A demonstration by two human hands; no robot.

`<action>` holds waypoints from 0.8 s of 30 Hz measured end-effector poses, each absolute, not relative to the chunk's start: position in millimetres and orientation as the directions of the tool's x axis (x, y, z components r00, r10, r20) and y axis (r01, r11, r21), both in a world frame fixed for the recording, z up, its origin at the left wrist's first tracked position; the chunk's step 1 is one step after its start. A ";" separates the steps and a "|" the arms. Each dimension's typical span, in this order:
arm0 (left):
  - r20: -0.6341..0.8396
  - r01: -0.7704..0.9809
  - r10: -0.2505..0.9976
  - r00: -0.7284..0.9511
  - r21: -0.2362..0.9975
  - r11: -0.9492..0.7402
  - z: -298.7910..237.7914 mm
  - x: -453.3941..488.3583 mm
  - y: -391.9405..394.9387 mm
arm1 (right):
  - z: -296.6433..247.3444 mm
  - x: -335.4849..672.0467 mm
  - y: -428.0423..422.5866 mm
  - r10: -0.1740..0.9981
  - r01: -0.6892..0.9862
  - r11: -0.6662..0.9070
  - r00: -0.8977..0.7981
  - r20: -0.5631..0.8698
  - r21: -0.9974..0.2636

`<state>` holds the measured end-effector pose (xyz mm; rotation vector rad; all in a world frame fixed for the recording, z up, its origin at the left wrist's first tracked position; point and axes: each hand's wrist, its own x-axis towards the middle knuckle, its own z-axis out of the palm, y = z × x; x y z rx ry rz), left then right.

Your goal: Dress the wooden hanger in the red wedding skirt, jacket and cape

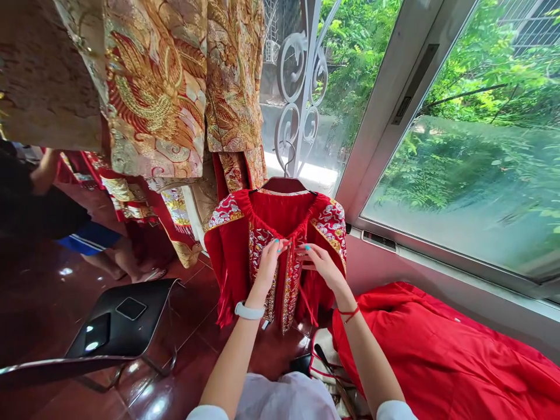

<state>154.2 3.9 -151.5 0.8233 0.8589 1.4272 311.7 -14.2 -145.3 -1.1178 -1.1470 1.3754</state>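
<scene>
At the jacket (289, 286), hands (268, 262) (326, 265) side-by-side

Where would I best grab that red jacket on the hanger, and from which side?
Probably by the middle of the hanger, coming from above. It rises at the neckline, between the shoulders, so the red jacket should stay balanced, while its cloth drapes loosely below.
</scene>
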 end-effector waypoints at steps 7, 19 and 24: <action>0.153 -0.083 0.973 -0.174 0.982 -0.170 -182.1 105.2 -54.0 | -140.1 269.8 16.4 0.951 -0.387 -0.277 -0.240 -0.194 -0.879; -0.327 0.077 0.846 0.421 0.942 0.325 -180.2 33.3 -167.2 | -124.2 250.5 18.8 0.979 -0.440 -0.199 -0.122 -0.161 -0.876; -0.393 0.416 0.826 0.405 0.883 0.217 -169.6 19.1 -168.7 | -115.7 283.6 -0.9 0.963 -0.281 -0.116 -0.265 -0.039 -0.953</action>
